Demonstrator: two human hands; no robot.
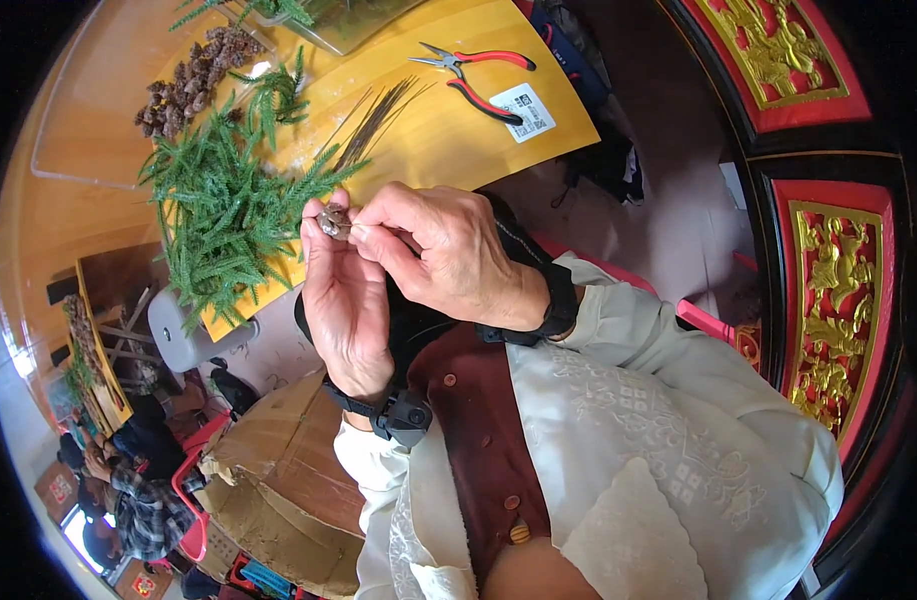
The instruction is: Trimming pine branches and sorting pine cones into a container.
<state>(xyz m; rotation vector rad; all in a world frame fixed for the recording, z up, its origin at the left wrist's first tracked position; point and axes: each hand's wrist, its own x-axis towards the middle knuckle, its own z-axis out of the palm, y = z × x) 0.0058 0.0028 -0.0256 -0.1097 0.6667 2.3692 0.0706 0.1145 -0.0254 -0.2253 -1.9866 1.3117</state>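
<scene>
A small brown pine cone with whitish tips sits between the fingertips of my left hand, whose palm is turned up. My right hand pinches at the cone's right side, thumb against forefinger, on what looks like a thin wire; most of it is hidden by the fingers. Just beyond the hands, a heap of green artificial fir sprigs spreads over the yellow table. Several thin dark wires lie loose behind my fingers.
Red-and-black handled pliers lie on the yellow table beside a white label. More brown pine cones are piled at the far left, near a clear plastic container. A cardboard box stands low on the left; people are beyond it.
</scene>
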